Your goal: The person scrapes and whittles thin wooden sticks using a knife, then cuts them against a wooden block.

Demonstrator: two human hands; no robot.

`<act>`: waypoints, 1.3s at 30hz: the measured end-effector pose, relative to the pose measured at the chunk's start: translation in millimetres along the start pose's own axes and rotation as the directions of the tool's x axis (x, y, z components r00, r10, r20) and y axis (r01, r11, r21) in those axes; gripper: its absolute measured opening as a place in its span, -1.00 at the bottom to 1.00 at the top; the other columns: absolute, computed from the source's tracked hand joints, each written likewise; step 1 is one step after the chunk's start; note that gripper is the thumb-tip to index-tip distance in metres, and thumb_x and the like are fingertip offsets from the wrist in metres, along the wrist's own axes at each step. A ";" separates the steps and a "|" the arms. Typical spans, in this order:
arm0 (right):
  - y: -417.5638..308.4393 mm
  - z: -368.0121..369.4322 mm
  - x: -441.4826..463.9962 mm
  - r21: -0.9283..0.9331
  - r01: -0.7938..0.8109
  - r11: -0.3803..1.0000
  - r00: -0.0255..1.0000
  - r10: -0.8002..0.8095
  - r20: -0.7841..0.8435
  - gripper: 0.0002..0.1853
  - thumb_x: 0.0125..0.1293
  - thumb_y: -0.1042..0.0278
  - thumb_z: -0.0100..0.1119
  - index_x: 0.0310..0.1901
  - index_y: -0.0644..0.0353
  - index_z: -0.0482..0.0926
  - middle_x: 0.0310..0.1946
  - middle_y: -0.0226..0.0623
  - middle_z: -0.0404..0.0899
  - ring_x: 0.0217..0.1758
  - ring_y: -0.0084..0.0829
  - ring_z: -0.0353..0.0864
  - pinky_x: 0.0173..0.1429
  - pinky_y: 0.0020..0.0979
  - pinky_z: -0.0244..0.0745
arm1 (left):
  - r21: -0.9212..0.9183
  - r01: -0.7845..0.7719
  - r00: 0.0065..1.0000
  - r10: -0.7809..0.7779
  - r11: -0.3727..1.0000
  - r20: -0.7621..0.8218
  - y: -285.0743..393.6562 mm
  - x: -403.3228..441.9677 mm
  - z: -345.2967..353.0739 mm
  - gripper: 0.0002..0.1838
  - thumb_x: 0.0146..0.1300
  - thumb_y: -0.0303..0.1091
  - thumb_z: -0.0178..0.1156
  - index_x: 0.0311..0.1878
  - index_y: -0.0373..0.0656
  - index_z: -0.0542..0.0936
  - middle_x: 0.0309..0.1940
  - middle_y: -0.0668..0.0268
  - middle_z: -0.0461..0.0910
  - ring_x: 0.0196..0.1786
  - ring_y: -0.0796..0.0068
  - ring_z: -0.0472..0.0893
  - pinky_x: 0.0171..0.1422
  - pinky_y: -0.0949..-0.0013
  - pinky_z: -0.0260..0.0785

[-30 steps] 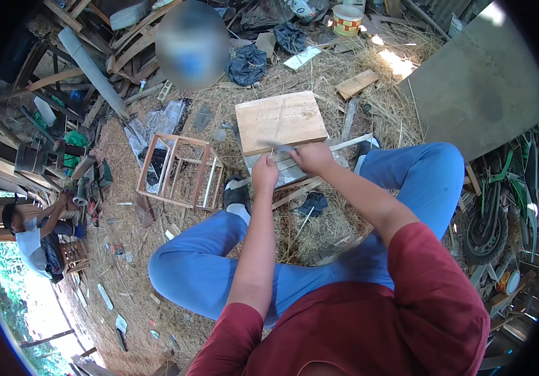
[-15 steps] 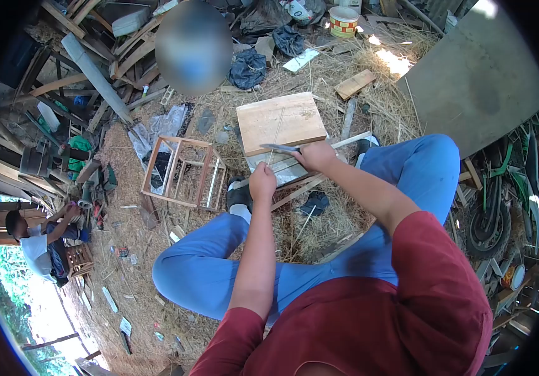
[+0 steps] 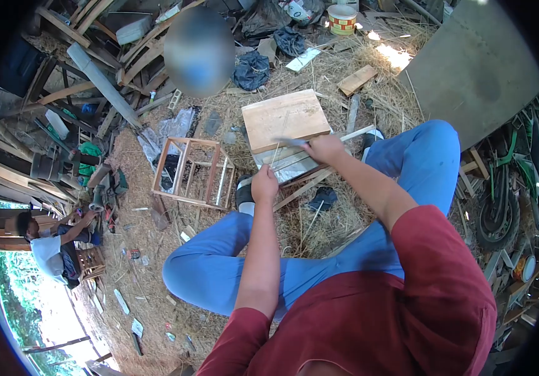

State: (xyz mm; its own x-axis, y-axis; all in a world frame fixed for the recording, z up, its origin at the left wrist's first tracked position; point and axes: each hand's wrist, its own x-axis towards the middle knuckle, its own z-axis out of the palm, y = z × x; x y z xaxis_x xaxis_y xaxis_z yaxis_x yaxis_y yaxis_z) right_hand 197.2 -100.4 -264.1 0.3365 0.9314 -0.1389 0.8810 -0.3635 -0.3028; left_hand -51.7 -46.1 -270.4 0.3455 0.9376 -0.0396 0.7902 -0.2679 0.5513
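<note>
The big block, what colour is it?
The big block is pale tan, clearest in the head view.

A rough woodworking workshop: piled timber [image 3: 103, 83], wooden frame [image 3: 212, 174], littered floor [image 3: 150, 313].

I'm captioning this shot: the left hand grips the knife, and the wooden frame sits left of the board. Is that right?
Not quite: the head view shows the right hand gripping the knife, not the left hand. The wooden frame does sit left of the board.
</note>
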 end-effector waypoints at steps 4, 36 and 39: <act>-3.1 -11.4 2.4 -0.038 -0.020 0.999 1.000 0.021 0.004 -0.35 0.59 -0.27 -0.07 -0.19 0.17 0.82 -0.26 -0.01 0.81 -0.16 0.00 0.84 -0.01 0.04 0.70 | 0.015 -0.015 1.000 0.014 1.000 0.009 -2.8 -4.1 -6.4 -0.75 0.52 -0.18 0.06 -0.05 -0.11 0.64 -0.19 -0.11 0.74 -0.08 -0.29 0.70 -0.02 -0.23 0.51; 13.1 5.5 14.7 0.031 -0.156 0.987 0.981 0.159 -0.111 -0.33 0.60 -0.25 -0.09 -0.26 0.18 0.82 -0.34 -0.03 0.80 -0.27 0.03 0.83 -0.10 0.03 0.71 | 0.047 0.081 0.995 -0.084 0.996 0.059 4.4 -4.5 -5.1 -0.78 0.55 -0.18 0.05 0.10 0.09 0.62 -0.14 0.00 0.77 -0.04 -0.22 0.72 -0.03 -0.20 0.52; 6.2 -3.1 7.0 -0.132 0.112 0.985 0.993 -0.117 -0.023 -0.33 0.62 -0.23 -0.12 -0.22 0.17 0.83 -0.32 -0.03 0.81 -0.24 0.03 0.83 -0.09 0.03 0.71 | 0.036 0.070 0.996 -0.072 0.997 0.057 0.8 -6.9 -7.3 -0.77 0.55 -0.19 0.04 0.11 0.07 0.62 -0.12 0.00 0.77 -0.03 -0.21 0.72 -0.01 -0.20 0.52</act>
State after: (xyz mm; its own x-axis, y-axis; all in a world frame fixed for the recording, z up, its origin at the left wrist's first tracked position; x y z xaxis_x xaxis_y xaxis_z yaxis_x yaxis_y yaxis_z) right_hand 206.1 -96.1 -264.0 0.2393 0.9676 -0.0805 0.9494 -0.2505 -0.1892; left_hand -57.1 -51.1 -263.6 0.3162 0.9403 -0.1261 0.8301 -0.2099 0.5166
